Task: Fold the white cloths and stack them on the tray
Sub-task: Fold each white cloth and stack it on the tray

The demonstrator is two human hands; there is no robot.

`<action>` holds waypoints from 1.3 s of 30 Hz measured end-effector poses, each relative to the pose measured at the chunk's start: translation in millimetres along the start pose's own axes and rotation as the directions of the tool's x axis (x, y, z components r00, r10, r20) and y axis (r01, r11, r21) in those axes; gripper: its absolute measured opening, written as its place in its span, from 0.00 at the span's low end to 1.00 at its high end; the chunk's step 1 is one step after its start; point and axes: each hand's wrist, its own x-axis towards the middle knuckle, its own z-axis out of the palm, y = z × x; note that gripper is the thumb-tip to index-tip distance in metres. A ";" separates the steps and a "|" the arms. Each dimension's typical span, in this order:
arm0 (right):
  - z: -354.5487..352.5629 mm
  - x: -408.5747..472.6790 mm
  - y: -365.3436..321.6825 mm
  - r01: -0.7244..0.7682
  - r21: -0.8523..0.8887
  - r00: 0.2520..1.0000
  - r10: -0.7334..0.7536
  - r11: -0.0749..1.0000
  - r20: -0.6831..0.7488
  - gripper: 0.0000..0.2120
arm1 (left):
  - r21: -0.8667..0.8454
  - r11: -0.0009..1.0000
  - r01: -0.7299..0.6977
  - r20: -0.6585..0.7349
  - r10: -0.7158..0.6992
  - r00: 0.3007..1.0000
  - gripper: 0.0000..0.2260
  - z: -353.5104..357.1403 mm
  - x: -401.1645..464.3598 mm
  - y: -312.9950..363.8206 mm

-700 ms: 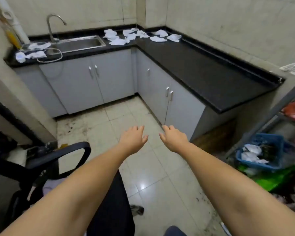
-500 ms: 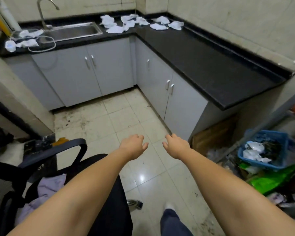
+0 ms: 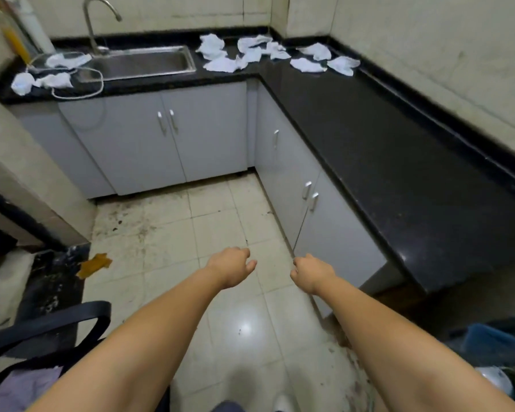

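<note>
A black L-shaped worktop (image 3: 399, 150) runs along the far wall and down the right side, over pale grey cabinets (image 3: 167, 138) with small metal handles. The tiled floor (image 3: 220, 233) below is pale and stained near the cabinet base, with a bright glare spot closer in. A steel sink (image 3: 140, 62) is set into the far run of the worktop, with a curved tap (image 3: 97, 19) behind it. The white cloths (image 3: 268, 55) lie crumpled and unfolded in a loose scatter at the far corner of the worktop, just right of the sink; a few more cloths (image 3: 51, 72) lie left of the sink, on and beside what looks like a clear round tray (image 3: 72, 93), though its outline is faint. At the lower left is the black arm of a chair (image 3: 57, 319) with a lilac fabric on its seat, and a blue bin (image 3: 494, 343) sits at the lower right edge. Two bare forearms reach forward over the floor, well short of the cloths. The left hand (image 3: 231, 267) and right hand (image 3: 311, 272) hang near each other but apart, backs up, fingers loosely curled downward and holding nothing. An orange scrap (image 3: 94, 264) lies on the floor at the left.
</note>
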 end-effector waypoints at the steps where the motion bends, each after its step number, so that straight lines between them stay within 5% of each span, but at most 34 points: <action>1: -12.6 14.6 2.8 0.008 -0.010 1.000 -0.008 1.000 0.002 0.18 | -0.010 1.000 0.005 -0.007 -0.005 1.000 0.21 -9.3 12.5 1.6; 9: -105.0 146.3 -8.4 0.055 -0.022 0.998 -0.056 0.998 -0.017 0.17 | -0.054 0.998 0.033 -0.062 -0.036 0.997 0.20 -87.4 129.8 -34.6; 21: -258.3 338.3 -63.0 -0.051 0.190 0.988 0.078 0.980 -0.136 0.19 | 0.161 0.981 -0.112 -0.007 0.115 0.993 0.17 -259.7 344.1 -124.9; 39: -486.5 609.8 75.1 -0.169 0.380 0.924 0.280 0.910 -0.259 0.17 | 0.196 0.907 -0.373 -0.025 0.385 0.923 0.14 -453.3 717.6 -20.0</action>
